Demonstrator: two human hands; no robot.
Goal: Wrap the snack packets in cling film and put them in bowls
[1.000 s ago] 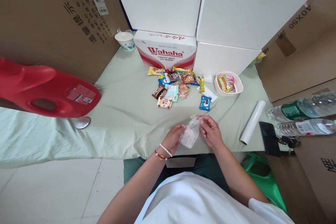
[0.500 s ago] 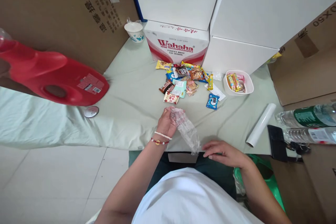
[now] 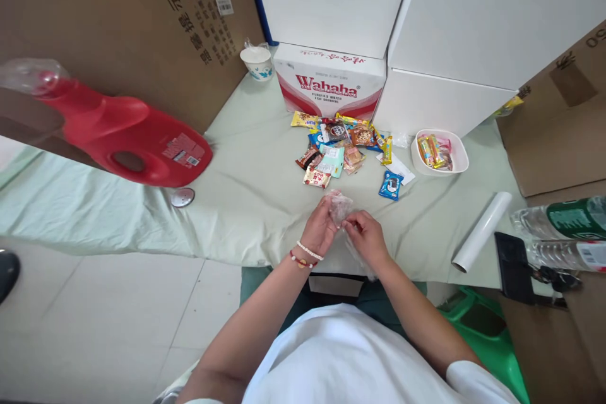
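Between my hands is a crumpled clear plastic bag (image 3: 341,207), its loose end trailing down behind my right wrist. My left hand (image 3: 322,224) grips its upper part, fingers closed. The fingertips of my right hand (image 3: 367,237) pinch the bag just beside the left one. Beyond them lies a pile of wrapped snacks, among them a white-and-red packet (image 3: 316,177), a pale green packet (image 3: 332,161) and a brown cookie packet (image 3: 362,135). A blue packet (image 3: 391,185) lies apart to the right, by a white slip of paper (image 3: 401,168).
A white tub (image 3: 463,167) holding snacks stands right of the pile. Further right are a white roll (image 3: 483,232), water bottles (image 3: 577,218) and a black phone (image 3: 514,268). At left stands a red jug (image 3: 142,145); a paper cup (image 3: 258,63) and Wahaha carton (image 3: 331,85) are behind.
My right hand has moved up and left from the table edge and now pinches the plastic bag. The bag is bunched up at its top. The view has shifted slightly.
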